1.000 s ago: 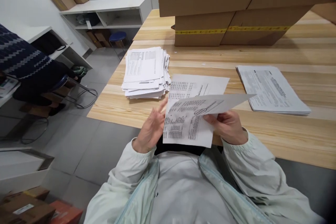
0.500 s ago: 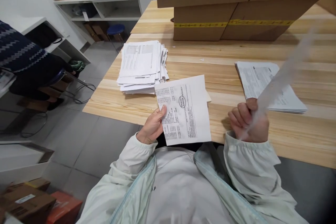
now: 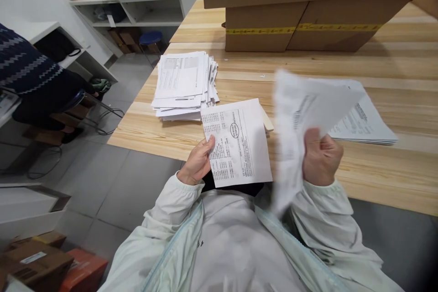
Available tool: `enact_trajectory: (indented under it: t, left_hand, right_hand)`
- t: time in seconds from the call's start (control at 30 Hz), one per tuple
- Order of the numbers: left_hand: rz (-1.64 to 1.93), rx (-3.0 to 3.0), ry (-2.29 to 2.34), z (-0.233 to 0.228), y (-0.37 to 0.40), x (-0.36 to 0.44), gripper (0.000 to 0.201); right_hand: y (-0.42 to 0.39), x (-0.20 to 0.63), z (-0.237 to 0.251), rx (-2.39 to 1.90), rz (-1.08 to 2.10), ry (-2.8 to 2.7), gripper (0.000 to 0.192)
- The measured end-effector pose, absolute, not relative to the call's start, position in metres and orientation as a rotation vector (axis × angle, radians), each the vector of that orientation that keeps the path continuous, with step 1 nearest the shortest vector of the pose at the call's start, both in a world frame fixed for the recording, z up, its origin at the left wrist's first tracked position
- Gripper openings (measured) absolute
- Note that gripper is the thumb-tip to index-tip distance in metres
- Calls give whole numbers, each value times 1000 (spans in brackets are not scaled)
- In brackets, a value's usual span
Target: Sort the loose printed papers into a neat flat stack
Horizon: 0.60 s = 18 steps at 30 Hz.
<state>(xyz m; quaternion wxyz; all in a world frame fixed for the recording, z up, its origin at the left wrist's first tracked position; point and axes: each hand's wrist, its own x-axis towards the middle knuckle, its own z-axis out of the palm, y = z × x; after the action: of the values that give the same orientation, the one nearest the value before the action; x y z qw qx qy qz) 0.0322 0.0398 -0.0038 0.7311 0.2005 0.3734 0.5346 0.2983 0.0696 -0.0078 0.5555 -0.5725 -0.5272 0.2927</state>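
My left hand [image 3: 198, 160] grips a printed paper sheet [image 3: 239, 146] by its left edge, thumb on top. Print and an oval stamp mark show on it; whether more sheets lie beneath, I cannot tell. My right hand [image 3: 321, 157] is closed on another sheet of paper [image 3: 290, 123], held up on edge and smeared by motion, its top bending to the right. Behind that sheet, partly hidden, lies a stack of printed papers [image 3: 367, 116] on the table. A thicker, uneven pile of papers [image 3: 181, 77] rests beyond my left hand.
The wooden table [image 3: 239, 61] bears large cardboard boxes [image 3: 260, 32] at its back. A pale flat object [image 3: 267, 121] peeks out behind the left sheet. To the left, a person in a patterned sweater [image 3: 27, 66] sits on a stool. Boxes [image 3: 37, 260] stand on the floor at lower left.
My right hand has turned the raised sheet over toward the left, so its printed side shows. My left hand keeps its hold, its sheet shifting slightly left.
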Motion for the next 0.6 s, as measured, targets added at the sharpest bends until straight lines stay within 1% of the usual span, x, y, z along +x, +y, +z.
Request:
enact_trajectory:
  t: [0.07, 0.13, 0.27, 0.33, 0.43, 0.5, 0.53, 0.6]
  left_hand:
    - [1179, 437, 809, -3, 38, 33, 36]
    - [1189, 436, 802, -2, 36, 35, 36]
    - [1150, 499, 782, 0, 31, 41, 41]
    - [1129, 591, 791, 3, 30, 42, 44]
    - [1178, 844, 836, 20, 29, 36, 45]
    - [1250, 1093, 855, 38, 31, 28, 42]
    - [1282, 1228, 858, 48, 33, 25, 39]
    - [1320, 1479, 851, 65, 39, 18, 36]
  right_hand:
    - [64, 284, -5, -1392, 506, -1304, 56]
    - [59, 271, -4, -1395, 389, -1418, 55]
    - [55, 253, -9, -1330, 331, -1533, 49]
    - [56, 248, -10, -1280, 340, -1513, 47]
    - [63, 243, -2, -1095, 394, -1335, 33]
    - [70, 243, 10, -922, 521, -1269, 46]
    - [74, 243, 16, -851, 599, -1286, 48]
    - [80, 243, 27, -757, 694, -1360, 34]
